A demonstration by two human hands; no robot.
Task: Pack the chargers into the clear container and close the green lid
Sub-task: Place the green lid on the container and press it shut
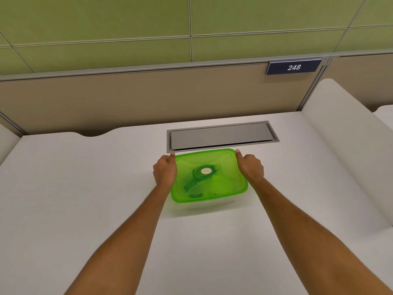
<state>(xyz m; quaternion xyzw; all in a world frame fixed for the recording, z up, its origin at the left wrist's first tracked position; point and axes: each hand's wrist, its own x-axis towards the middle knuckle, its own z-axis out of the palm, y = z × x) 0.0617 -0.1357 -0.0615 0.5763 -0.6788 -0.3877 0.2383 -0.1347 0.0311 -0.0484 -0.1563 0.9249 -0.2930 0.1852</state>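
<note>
The clear container (204, 206) stands in the middle of the white desk with the translucent green lid (227, 165) lying flat on top of it. Through the lid I make out dark chargers (205, 172), one round with a pale label, and cable below it. My left hand (164, 172) grips the lid's left edge, thumb up at the far left corner. My right hand (251, 168) holds the right edge the same way, thumb at the far right corner. Whether the lid is snapped down I cannot tell.
A grey metal cable hatch (221, 136) is set into the white desk (85, 188) just behind the container. A beige partition (127, 99) with a number plate reading 248 (294, 67) closes the back. A white rounded divider (344, 145) rises on the right.
</note>
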